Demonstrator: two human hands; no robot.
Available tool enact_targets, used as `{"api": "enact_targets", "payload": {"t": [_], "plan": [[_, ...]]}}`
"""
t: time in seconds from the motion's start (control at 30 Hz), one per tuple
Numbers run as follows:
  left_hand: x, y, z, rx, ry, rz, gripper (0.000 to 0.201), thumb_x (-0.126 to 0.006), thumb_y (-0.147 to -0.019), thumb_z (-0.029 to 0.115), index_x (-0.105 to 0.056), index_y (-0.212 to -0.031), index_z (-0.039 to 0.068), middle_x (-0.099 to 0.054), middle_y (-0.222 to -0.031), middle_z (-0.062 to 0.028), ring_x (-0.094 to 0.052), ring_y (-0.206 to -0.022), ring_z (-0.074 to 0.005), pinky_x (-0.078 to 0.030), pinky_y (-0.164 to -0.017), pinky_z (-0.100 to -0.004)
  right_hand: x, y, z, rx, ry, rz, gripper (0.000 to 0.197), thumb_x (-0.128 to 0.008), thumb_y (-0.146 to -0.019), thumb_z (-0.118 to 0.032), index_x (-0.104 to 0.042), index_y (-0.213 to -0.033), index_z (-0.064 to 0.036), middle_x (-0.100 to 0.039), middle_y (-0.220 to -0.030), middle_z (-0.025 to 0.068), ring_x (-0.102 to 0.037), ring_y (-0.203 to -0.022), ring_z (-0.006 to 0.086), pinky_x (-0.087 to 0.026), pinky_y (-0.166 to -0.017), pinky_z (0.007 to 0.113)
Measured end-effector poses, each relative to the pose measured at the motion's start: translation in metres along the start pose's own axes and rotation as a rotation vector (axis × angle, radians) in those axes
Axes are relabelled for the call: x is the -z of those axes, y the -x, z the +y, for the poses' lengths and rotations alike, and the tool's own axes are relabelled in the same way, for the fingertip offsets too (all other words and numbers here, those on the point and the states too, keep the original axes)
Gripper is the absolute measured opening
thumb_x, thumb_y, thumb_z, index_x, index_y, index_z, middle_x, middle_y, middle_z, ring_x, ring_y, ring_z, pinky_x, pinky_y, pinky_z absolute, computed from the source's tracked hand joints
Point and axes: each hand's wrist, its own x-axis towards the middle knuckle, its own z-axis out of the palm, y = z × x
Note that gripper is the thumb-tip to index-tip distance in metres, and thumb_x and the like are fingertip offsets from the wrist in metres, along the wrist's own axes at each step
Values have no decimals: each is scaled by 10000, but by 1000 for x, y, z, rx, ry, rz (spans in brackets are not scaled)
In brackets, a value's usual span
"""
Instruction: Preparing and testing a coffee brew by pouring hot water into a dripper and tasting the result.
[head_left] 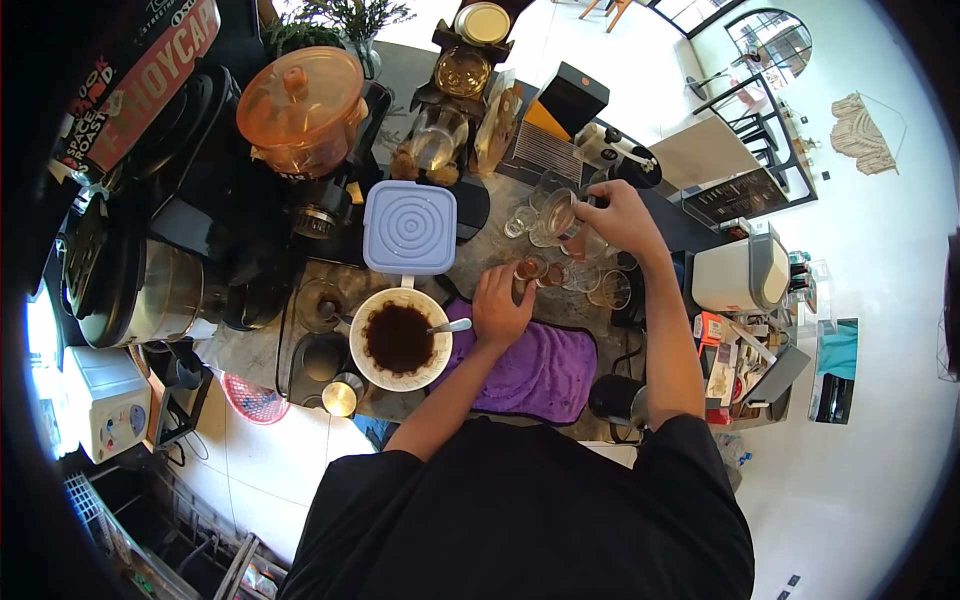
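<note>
My right hand [625,218] grips a clear glass jug [560,212] and holds it over a cluster of small glasses on the counter. My left hand [500,308] is lower, by the edge of a purple cloth [540,372], its fingers and thumb closed around a small glass partly hidden by them. Beside it are small glasses with brown liquid [532,268]. Several clear glasses [610,289] stand close together to the right. Left of my left hand, a white bowl [362,368] holds dark brown liquid or grounds, and a spoon [452,326] leans in it.
A square container with a pale blue lid [410,227] stands behind the bowl. Farther left are an orange lidded container [302,100] and black coffee equipment [250,215]. A black kettle-like vessel [617,398] sits right of the cloth. A white appliance [740,272] stands at the right.
</note>
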Motion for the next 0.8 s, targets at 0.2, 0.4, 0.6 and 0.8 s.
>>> {"api": "enact_targets", "payload": {"t": [0.2,0.4,0.6,0.8], "plan": [[0,1,-2,16,9,6,404,-690,-853,244,-614,-1191,37,-623,-1089,-115,-568,-1094,-314,-463,-944,-426,-3,1,-29,7,211,70,573,-707,-715,-423,-723,-1088,12,-702,-1019,229,-666,-1024,349,-521,-904,427],[0,0,0,18,4,-11,408,-687,-855,251,-615,-1196,37,-624,-1096,-117,-566,-1097,-315,-462,-945,-427,-4,-8,-33,-9,286,-17,566,-721,-714,-423,-725,-1092,-2,-704,-1032,211,-678,-989,355,-531,-887,422],[-1,1,-2,19,-3,-4,414,-686,-857,261,-613,-1196,34,-622,-1100,-118,-564,-1097,-318,-460,-946,-426,-10,-9,-42,9,320,-19,553,-732,-713,-412,-725,-1086,-4,-708,-1036,197,-682,-997,343,-536,-879,421],[-1,0,-2,19,14,-11,412,-684,-861,255,-611,-1200,33,-619,-1090,-120,-565,-1089,-319,-460,-938,-429,-8,-10,-52,25,378,-81,535,-734,-712,-375,-723,-1102,-9,-715,-967,194,-697,-943,325,-550,-830,417]]}}
